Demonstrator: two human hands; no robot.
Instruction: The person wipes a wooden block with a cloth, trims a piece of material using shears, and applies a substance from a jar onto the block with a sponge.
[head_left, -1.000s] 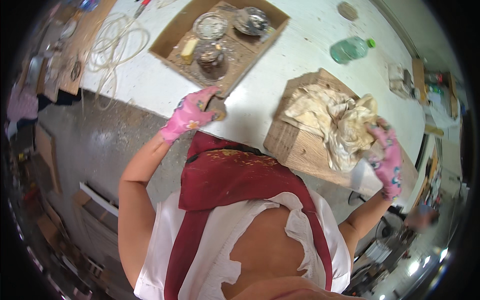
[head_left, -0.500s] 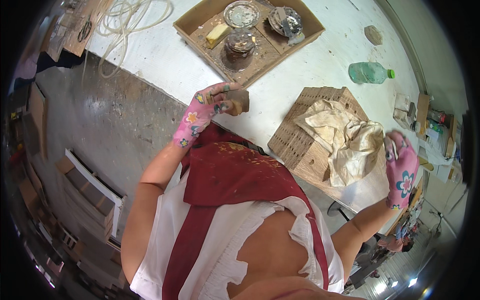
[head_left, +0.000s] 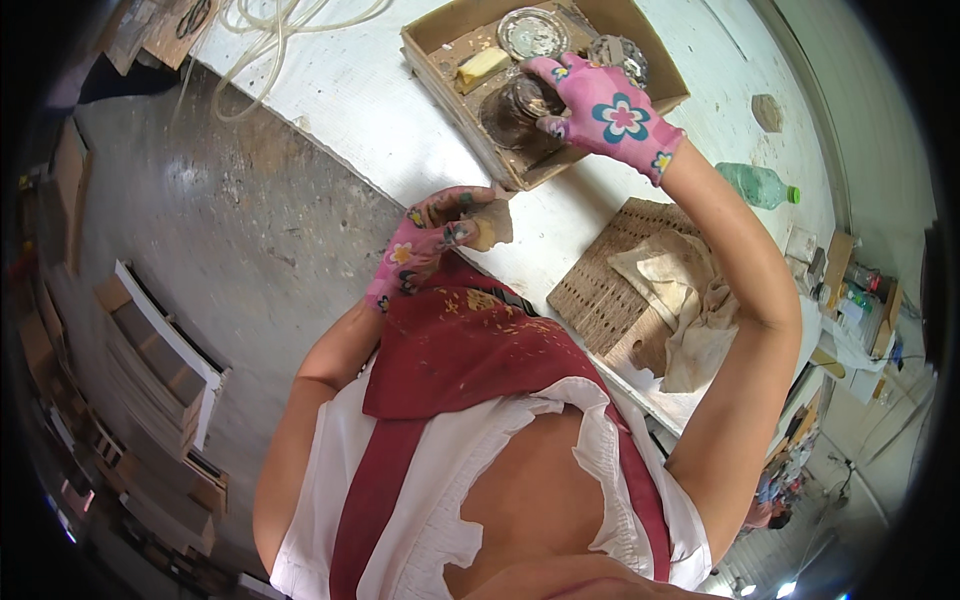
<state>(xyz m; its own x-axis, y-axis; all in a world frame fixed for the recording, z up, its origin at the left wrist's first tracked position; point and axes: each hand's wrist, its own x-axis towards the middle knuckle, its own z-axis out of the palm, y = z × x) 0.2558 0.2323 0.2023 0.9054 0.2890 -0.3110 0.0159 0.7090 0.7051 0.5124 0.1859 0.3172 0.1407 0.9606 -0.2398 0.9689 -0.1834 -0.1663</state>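
In a flower-patterned pink glove, my left hand (head_left: 432, 240) is closed on a small brown-and-tan folded piece (head_left: 492, 226), perhaps a cloth or sanding pad, just above the table's near edge. My right hand (head_left: 612, 112), gloved alike, reaches into a shallow wooden tray (head_left: 450, 100). Its thumb and fingers curve around the top of a dark brown, stained jar (head_left: 505, 118); the palm side is hidden. Beside the jar lie a yellowish block (head_left: 482, 68) and a round, paint-crusted metal lid (head_left: 533, 34). A second crusted round container (head_left: 625, 58) is partly behind my right hand.
A crumpled cream cloth (head_left: 670, 280) drapes over a drilled wooden block (head_left: 608, 268) at the right. Beyond my right forearm lies a green plastic bottle (head_left: 757, 186), with a small hexagonal piece (head_left: 767, 113) farther off. Clear tubing (head_left: 268, 50) hangs over the table's left edge.
My right hand has moved from beside the cream cloth, up and left, to the jar in the tray. The left hand keeps its brown piece. The whole view has shifted slightly.
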